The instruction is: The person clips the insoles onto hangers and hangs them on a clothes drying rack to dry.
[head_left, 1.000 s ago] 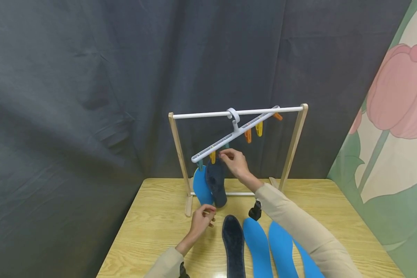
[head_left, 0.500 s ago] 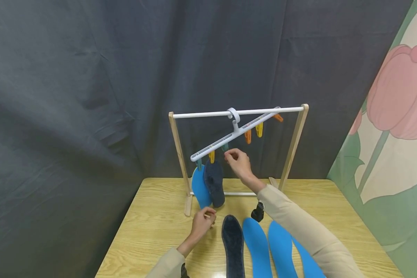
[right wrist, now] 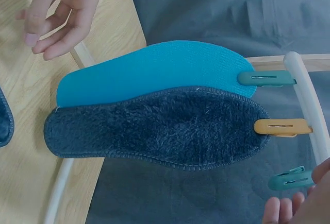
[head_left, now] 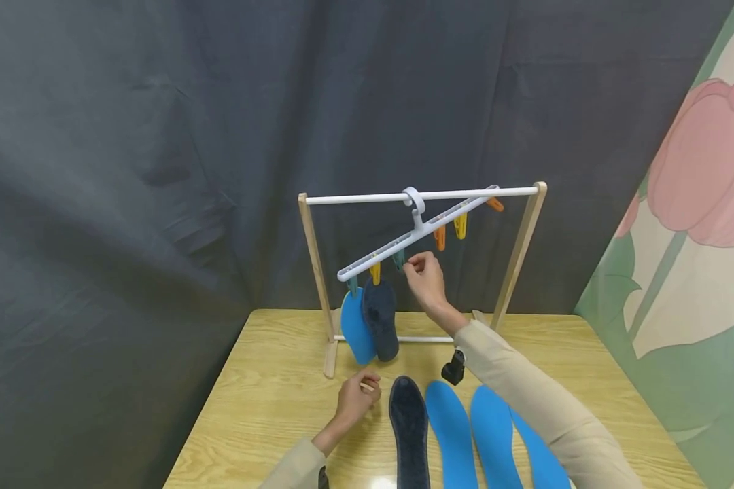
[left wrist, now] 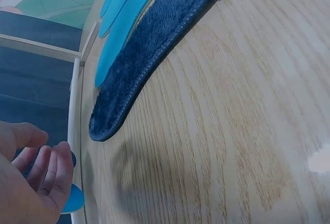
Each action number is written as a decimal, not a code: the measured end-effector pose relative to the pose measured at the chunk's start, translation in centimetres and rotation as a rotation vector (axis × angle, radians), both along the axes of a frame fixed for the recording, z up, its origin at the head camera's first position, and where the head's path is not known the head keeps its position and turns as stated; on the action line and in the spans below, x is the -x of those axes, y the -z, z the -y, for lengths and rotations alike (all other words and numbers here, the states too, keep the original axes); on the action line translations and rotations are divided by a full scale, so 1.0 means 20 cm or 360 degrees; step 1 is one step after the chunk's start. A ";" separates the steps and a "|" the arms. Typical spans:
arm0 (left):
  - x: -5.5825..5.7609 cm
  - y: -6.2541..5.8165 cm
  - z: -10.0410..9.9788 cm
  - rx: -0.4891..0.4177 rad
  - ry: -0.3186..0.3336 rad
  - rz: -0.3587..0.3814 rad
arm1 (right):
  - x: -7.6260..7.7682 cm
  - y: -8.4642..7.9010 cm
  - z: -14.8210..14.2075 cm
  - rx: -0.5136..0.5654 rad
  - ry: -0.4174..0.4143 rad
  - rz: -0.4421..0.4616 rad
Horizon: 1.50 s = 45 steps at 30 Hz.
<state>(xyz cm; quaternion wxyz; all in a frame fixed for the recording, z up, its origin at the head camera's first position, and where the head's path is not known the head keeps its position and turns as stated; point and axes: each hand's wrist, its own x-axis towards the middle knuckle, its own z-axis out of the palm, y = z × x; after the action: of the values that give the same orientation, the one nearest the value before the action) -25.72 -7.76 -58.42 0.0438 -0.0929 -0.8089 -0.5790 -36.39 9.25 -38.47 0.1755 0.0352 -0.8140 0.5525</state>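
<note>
Right hand (head_left: 425, 278) is up by the hanger (head_left: 418, 229) in the head view, thumb and fingertips bent together right beside a green clip (head_left: 399, 260), but I can't tell if it's actually pinching it. Left hand (head_left: 355, 397) is low over the table (head_left: 269, 380), fingers relaxed and loosely curled. Table's light wood grain with a glare spot toward the bottom of the view, dark cloth (head_left: 159, 170) covers the back and left, and a tulip-painted wall (head_left: 697, 163) runs along the right. A wooden rack (head_left: 522, 251) with white rods stands toward the back, and the hanger hooks on its top rod, tilted with the left end lower. At that low end another green clip (head_left: 352, 285) holds a blue insole (head_left: 356, 333), and a yellow clip (head_left: 376, 273) holds a dark fuzzy insole (head_left: 380, 319) just beside it. Farther up are an orange clip (head_left: 440, 238), a second yellow clip (head_left: 461, 225) and one more orange clip (head_left: 495, 203). Lying on the table: a second dark insole (head_left: 410, 435) and three blue insoles (head_left: 451, 435), the rightmost partly covered by a tan sleeve (head_left: 526, 380). Left wrist view: that hand is in front of the hanging pair, so only bits peek past the fingers. Right wrist view: the hanging dark insole overlaps the blue one's edge, and the right hand blocks the end of its nearest clip.
</note>
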 end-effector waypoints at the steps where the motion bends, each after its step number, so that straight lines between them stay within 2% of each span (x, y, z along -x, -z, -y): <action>1: 0.00 0.00 0.00 0.0019 -0.0008 -0.0004 | 0.00 0.00 0.00 -0.0005 0.0001 -0.0002; 6: -0.02 0.00 0.01 0.0076 0.0000 -0.0012 | 0.02 0.00 -0.01 -0.0026 -0.0055 0.0059; 13: -0.01 0.03 -0.02 0.0051 -0.0006 0.0013 | 0.04 -0.03 -0.02 -0.0004 -0.0242 0.0177; 17: 0.00 0.04 -0.03 0.0131 -0.0041 0.0002 | 0.06 -0.02 0.00 0.0035 -0.0288 0.0210; 26: -0.03 0.06 -0.07 0.0309 -0.0071 -0.0005 | 0.07 -0.02 0.01 0.0042 -0.0358 0.0265; 37: -0.03 0.06 -0.10 0.0425 -0.0002 0.0103 | 0.07 -0.04 -0.03 -0.0002 -0.0439 0.0268; 45: -0.04 0.06 -0.13 0.0454 0.0073 0.0195 | 0.07 -0.05 -0.05 0.0006 -0.0484 0.0267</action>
<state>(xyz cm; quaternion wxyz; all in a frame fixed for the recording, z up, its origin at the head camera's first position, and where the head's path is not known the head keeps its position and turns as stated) -24.88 -5.13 -59.64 -0.0325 -0.0812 -0.8817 -0.4636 -37.86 10.16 -37.43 0.0213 0.1114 -0.8101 0.5752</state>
